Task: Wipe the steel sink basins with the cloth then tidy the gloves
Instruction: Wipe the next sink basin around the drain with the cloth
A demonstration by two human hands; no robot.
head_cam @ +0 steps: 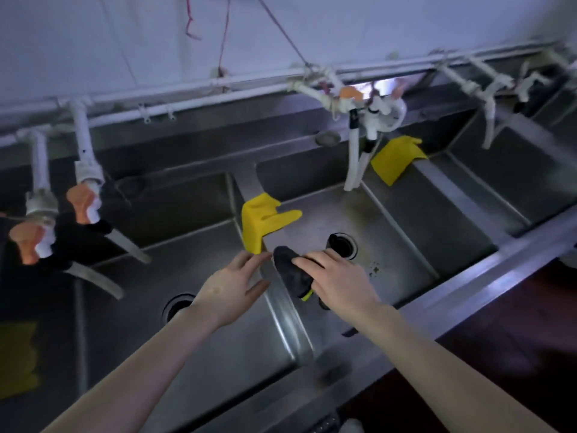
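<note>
In the middle basin [390,232], the right hand [340,276] presses a dark cloth [288,270].

no readable text anywhere tbh, no labels, brands, numbers or signs on anything, whole shot too dim and blurry

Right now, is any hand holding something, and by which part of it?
The right hand grips the dark cloth by its right side, fingers over the top. The left hand is open and holds nothing; its fingertips are near the yellow glove.
</note>
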